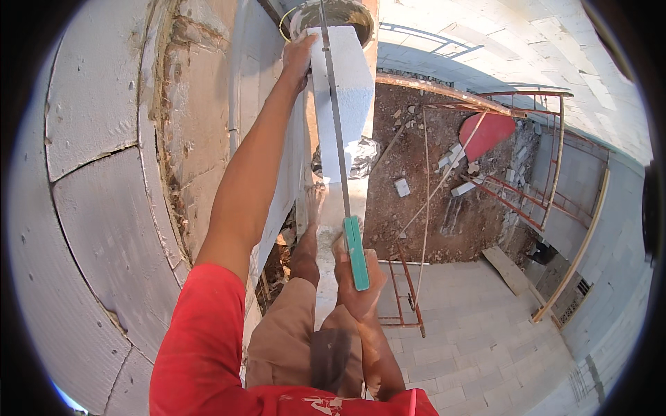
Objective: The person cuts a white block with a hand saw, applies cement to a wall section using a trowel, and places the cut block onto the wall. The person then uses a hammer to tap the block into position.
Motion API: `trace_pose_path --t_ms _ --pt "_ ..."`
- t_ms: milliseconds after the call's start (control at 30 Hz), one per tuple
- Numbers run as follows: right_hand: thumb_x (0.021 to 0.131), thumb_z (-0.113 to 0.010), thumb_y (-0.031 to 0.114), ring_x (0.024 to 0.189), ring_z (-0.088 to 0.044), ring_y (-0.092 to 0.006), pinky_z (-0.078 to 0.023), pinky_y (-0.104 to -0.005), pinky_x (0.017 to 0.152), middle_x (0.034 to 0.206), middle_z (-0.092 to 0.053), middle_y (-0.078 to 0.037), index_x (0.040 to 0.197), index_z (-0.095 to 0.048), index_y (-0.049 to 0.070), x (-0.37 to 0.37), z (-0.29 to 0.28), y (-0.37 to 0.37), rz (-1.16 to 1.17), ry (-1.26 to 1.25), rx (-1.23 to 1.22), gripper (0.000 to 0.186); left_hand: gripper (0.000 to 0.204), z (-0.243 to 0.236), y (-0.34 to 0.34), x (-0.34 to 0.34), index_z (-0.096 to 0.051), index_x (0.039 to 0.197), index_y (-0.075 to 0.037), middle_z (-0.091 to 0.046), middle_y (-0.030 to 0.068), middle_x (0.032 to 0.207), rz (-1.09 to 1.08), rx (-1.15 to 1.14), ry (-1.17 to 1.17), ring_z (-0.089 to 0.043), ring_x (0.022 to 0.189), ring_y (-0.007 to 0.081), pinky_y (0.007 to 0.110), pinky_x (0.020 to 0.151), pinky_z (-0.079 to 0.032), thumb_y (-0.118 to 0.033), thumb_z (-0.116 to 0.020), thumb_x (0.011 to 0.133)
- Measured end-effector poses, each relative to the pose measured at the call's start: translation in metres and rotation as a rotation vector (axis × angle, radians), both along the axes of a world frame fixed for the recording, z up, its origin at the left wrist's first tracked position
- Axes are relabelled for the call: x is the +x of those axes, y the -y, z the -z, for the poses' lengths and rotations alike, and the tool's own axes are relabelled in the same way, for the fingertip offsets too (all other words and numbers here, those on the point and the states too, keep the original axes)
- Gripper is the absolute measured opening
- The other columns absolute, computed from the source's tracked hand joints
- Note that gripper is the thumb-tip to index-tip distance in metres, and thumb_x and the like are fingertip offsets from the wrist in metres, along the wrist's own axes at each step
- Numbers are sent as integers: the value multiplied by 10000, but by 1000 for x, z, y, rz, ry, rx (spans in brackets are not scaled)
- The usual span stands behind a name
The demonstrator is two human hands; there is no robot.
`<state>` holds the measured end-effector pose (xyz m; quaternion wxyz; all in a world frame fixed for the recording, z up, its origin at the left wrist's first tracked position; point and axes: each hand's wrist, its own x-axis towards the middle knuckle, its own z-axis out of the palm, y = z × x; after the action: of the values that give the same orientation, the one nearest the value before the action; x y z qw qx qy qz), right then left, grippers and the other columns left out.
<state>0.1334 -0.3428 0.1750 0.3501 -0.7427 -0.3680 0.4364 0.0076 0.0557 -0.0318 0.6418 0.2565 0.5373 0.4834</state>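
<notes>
A white lightweight block (pixel 349 90) lies lengthwise on the narrow plank ahead of my feet. Reaching forward, my left hand (pixel 298 59) presses on the block's far left edge, its fingers resting over the top. My right hand (pixel 361 281) is closed around the green handle of a handsaw (pixel 356 253). The long toothed blade runs away from me over the length of the block, its tip reaching past the far end. Whether the teeth have cut into the block I cannot tell.
Beyond the block stands a bucket (pixel 368 21) of grey mortar. Crumpled silvery wrapping (pixel 363 158) lies by the block's near end. A block wall (pixel 104 229) rises close on my left. Far below on the right are rubble-strewn ground (pixel 395 222) and rusty scaffold frames (pixel 555 159).
</notes>
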Motion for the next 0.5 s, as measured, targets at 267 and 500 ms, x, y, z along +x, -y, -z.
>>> trace_pose_path --t_ms 267,500 --pt "957 -721 82 569 -524 -146 -455 -321 544 676 -562 -106 905 -578 2 -22 -6 -47 -29 40 46 172 385 6 -37 -10 -687 1220 4 -719 105 1051 72 -87 -62 -694 852 220 364 758 -551 -258 -666 939" --pt "948 -746 122 570 -546 -188 -456 -334 555 678 -563 -125 920 -581 10 -32 3 -97 -7 17 -3 201 412 49 -89 -14 -690 1164 -2 -716 112 1011 163 -125 -146 -693 819 223 430 643 -537 -339 -671 928"
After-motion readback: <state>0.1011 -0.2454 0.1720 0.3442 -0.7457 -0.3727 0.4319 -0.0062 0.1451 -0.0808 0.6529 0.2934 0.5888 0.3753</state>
